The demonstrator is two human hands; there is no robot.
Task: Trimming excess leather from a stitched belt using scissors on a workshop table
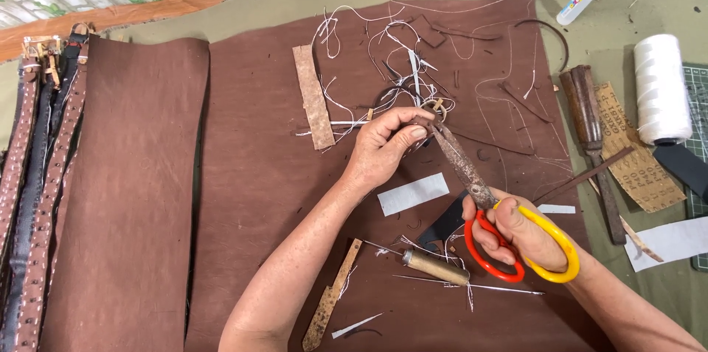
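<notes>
The small piece pinched in the left hand (383, 147) is mostly covered by the fingers and thumb; only a pale ring-like bit (438, 107) shows past the fingertips, and what it belongs to is hard to make out. The belts (33, 175) far left of the brown leather sheet (273, 175) run off the bottom edge, and the green cutting mat (697, 138) beyond the sheet's right side is cut off by the frame. The tangle of white thread scraps (369, 50) on the sheet's upper part is too fine to sort out.

The left hand is closed, thumb pressed against the fingers, holding the small piece above the middle of the sheet. The right hand (516, 238) is curled through the red and yellow handles of the scissors (472, 182), above the sheet's lower right part. The rusty blades look nearly together, their tips reaching up to the piece at the left fingertips.

On the sheet near its bottom edge lies an awl with a wooden handle (435, 267). Off the sheet's right edge stand a spool of white thread (661, 86) and a dark-handled tool (586, 120).
</notes>
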